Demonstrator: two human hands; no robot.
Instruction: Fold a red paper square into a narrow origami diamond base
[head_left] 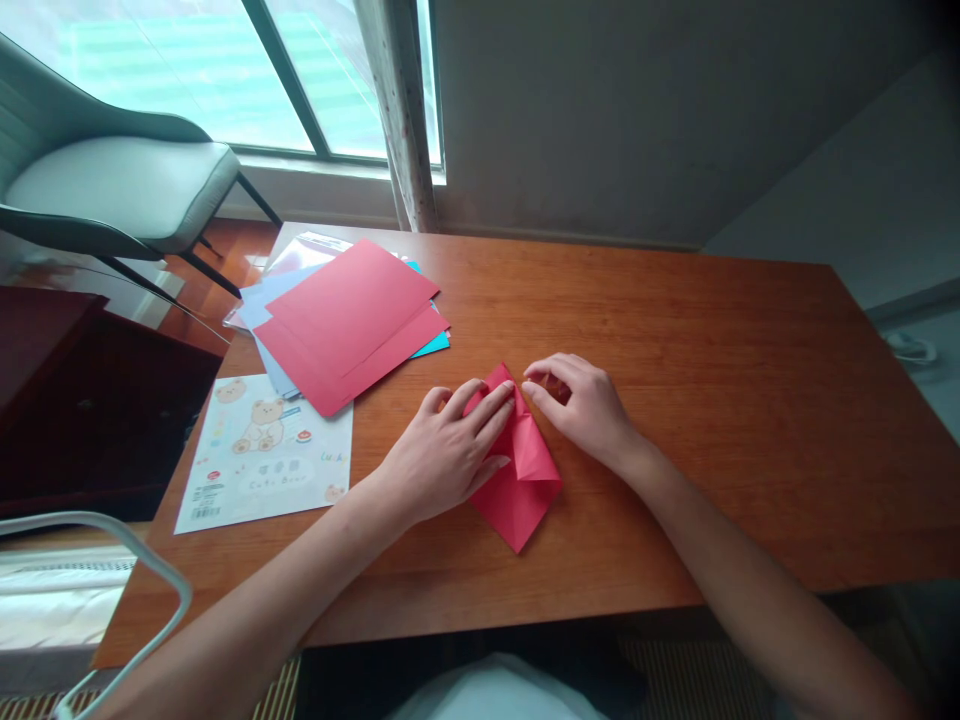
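Observation:
A sheet of red origami paper (519, 515), folded into a kite-like shape with a raised flap on its right side, lies on the wooden table in front of me. My left hand (461, 450) rests over the paper's left half, fingers stretched out and pressing it down near the top; its palm hides that side. Just right of the paper's upper tip is my right hand (581, 400). Its fingers are loosely curved, with a small gap between thumb and index finger, and nothing shows between them.
Left of the folded paper, a pile of red sheets (352, 320) with blue sheets (270, 290) lies beside a bear-printed cover sheet (270, 460). The wooden table (712, 400) reaches far right. A chair (120, 185) stands by the window, and a white cable (161, 570) runs near my left forearm.

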